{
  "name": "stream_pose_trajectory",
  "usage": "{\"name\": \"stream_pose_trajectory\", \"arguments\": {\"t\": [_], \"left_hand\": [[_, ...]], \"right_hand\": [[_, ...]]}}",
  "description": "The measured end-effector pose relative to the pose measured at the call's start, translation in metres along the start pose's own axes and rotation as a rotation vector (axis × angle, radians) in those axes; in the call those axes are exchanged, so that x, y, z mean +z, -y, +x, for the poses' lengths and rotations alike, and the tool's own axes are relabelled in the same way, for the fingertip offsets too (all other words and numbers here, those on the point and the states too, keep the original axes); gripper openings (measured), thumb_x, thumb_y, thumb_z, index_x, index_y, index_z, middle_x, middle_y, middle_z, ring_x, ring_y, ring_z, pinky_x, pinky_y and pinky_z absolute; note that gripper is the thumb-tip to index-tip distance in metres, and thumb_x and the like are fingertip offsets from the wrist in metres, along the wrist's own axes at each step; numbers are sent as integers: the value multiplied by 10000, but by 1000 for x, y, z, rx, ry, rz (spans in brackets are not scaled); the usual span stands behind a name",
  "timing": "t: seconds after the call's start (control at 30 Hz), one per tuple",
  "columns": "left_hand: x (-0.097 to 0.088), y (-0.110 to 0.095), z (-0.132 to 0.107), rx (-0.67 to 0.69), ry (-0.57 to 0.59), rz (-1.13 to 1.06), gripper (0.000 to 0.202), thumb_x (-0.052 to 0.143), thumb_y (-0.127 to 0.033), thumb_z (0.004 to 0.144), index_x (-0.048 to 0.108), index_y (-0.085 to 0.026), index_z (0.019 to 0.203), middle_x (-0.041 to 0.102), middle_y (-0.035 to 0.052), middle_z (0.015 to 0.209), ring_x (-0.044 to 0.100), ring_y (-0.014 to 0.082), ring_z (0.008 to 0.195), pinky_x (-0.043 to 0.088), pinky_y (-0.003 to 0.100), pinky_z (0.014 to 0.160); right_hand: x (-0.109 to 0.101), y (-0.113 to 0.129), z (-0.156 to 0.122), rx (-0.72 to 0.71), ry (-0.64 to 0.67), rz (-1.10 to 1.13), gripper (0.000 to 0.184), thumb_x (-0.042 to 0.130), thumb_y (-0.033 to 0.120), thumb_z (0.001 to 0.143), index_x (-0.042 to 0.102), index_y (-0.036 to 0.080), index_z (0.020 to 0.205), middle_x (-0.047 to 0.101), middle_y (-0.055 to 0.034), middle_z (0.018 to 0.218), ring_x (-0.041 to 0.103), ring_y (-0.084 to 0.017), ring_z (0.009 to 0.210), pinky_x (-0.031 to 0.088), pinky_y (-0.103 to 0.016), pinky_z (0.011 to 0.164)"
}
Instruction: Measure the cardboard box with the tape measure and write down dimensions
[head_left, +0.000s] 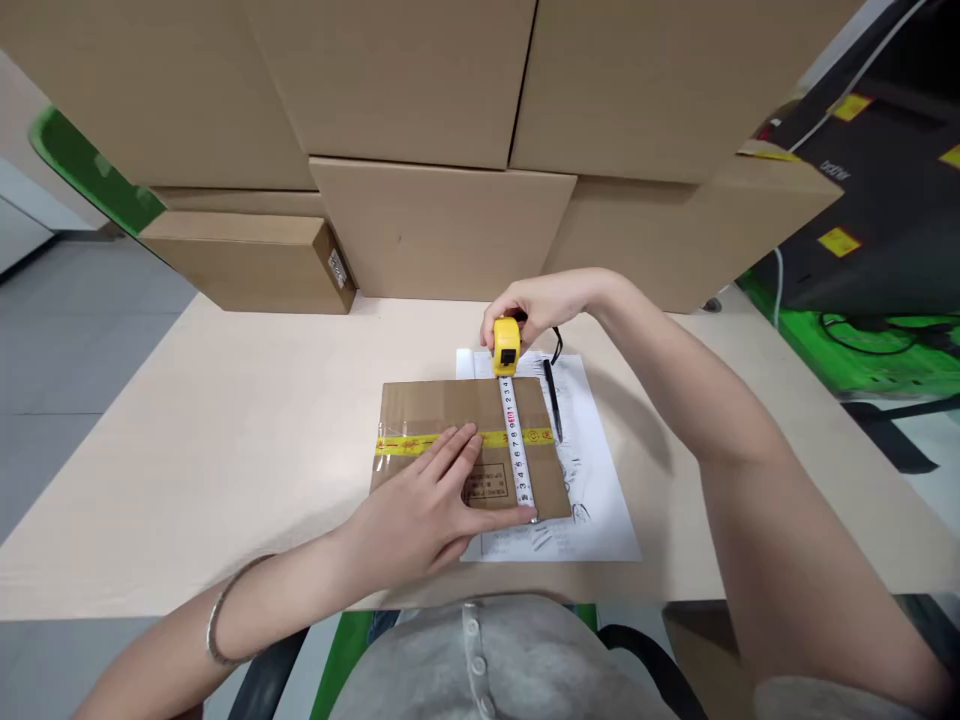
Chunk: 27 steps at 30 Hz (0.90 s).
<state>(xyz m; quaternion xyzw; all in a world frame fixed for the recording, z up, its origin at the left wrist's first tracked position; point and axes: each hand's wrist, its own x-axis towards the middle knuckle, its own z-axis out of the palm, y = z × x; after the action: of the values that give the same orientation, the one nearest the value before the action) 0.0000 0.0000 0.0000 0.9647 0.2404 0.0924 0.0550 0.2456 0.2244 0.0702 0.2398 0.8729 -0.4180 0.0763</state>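
A small flat cardboard box [420,405] with yellow printed tape [405,445] across it lies on the table. My right hand [540,305] grips a yellow tape measure [506,347] at the box's far edge. Its white blade [514,440] is pulled out across the box toward me. My left hand [435,500] lies spread on the box, fingers stretched out, the thumb on the blade's end at the near edge. Beneath the box is a sheet of printed paper [600,500], partly covered. A black pen [553,400] rests on the paper, right of the box.
Large cardboard boxes [442,230] are stacked along the back of the pale table [225,450]. A smaller closed carton [247,260] stands at the back left. On the right is a black machine [840,230] with yellow labels, on a green surface [862,350].
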Motion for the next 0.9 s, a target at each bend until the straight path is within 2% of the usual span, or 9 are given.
{"name": "stream_pose_trajectory", "arguments": {"t": [0.17, 0.4, 0.47, 0.57, 0.63, 0.7, 0.77, 0.83, 0.9], "left_hand": [[0, 2, 1, 6, -13, -35, 752, 708, -247, 908, 405, -449, 1566, 415, 171, 1604, 416, 476, 1485, 517, 626, 1075], [2, 3, 0, -9, -19, -74, 723, 698, -219, 919, 436, -481, 1540, 381, 110, 1647, 373, 429, 1527, 473, 627, 1139], [3, 3, -1, -6, -25, -62, 723, 696, -218, 928, 426, -483, 1544, 382, 111, 1647, 368, 425, 1533, 470, 624, 1145], [4, 3, -1, 14, -65, 0, 705, 655, -159, 953, 422, -463, 1545, 461, 136, 1579, 394, 418, 1522, 496, 612, 1125], [4, 2, -2, 49, -140, 39, 599, 622, -148, 976, 483, -391, 1505, 556, 146, 1477, 439, 392, 1499, 506, 594, 1125], [2, 0, -6, 101, -274, -7, 471, 642, -272, 989, 527, -282, 1446, 628, 154, 1359, 491, 360, 1462, 493, 582, 1151], [-1, 2, -12, 113, -463, -165, 529, 669, -417, 965, 508, -228, 1432, 644, 148, 1295, 534, 332, 1416, 477, 572, 1175], [-3, 8, -22, -26, -662, -332, 540, 672, -389, 960, 484, -261, 1450, 631, 114, 1297, 565, 302, 1371, 478, 558, 1171], [0, 20, -32, -339, -804, -420, 452, 632, -310, 983, 519, -318, 1421, 609, 79, 1325, 576, 284, 1332, 482, 550, 1148]], "right_hand": [[-2, -9, 5, 11, 24, 74, 341, 833, 316, 700, 744, 200, 1007, 778, 8, 961, 702, -151, 892, 545, -326, 856], [0, 6, -18, 14, -59, -51, 273, 741, 256, 757, 765, 232, 1028, 785, 20, 1001, 706, -155, 885, 540, -300, 795], [11, 21, -31, -8, -79, -123, 278, 695, 205, 785, 771, 251, 1048, 787, 17, 1027, 707, -163, 897, 531, -291, 772], [45, 50, -51, -23, -80, -165, 305, 656, 110, 784, 773, 265, 1019, 782, 14, 977, 704, -174, 872, 522, -287, 752], [73, 67, -65, -7, -88, -128, 324, 626, 58, 783, 758, 260, 1000, 772, 13, 969, 702, -175, 867, 525, -290, 761], [101, 80, -79, -23, -96, -65, 332, 580, 60, 850, 735, 263, 1063, 758, -10, 1059, 702, -187, 965, 532, -311, 840], [122, 85, -95, -34, -117, 14, 309, 549, 130, 936, 704, 285, 1154, 734, -29, 1168, 690, -203, 1060, 534, -338, 901], [136, 83, -108, 24, -174, 126, 242, 596, 262, 971, 673, 298, 1198, 718, -44, 1208, 691, -223, 1069, 549, -354, 893], [146, 73, -117, 141, -331, 257, 259, 682, 396, 937, 650, 286, 1170, 717, -56, 1155, 694, -237, 1005, 566, -360, 824]]}}
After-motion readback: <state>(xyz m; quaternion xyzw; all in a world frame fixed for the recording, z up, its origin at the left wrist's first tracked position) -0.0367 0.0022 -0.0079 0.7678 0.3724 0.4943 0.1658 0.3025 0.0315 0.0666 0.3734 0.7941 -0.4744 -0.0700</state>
